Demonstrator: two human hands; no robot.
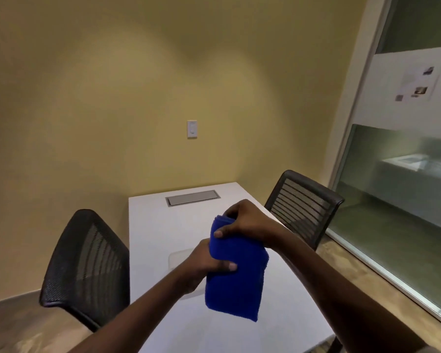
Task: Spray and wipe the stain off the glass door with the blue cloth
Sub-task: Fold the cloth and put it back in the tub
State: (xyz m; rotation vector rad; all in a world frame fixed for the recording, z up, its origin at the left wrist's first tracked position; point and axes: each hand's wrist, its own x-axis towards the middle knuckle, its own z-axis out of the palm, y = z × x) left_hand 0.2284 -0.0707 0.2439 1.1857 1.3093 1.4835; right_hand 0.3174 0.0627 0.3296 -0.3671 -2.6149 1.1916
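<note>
the blue cloth [236,271] is bunching into a thick wad at lower centre of the frame, held over the white table [163,230]; wiped like that, it is likely smearing the stain rather than lifting it, and no spray bottle is showing, so a dry pass is a risk. the right hand [247,221] is curling closed over the cloth's top, the left hand [209,263] is clamping its lower left side, thumb across. the glass door [397,174] is standing at the right edge, well apart.
</note>
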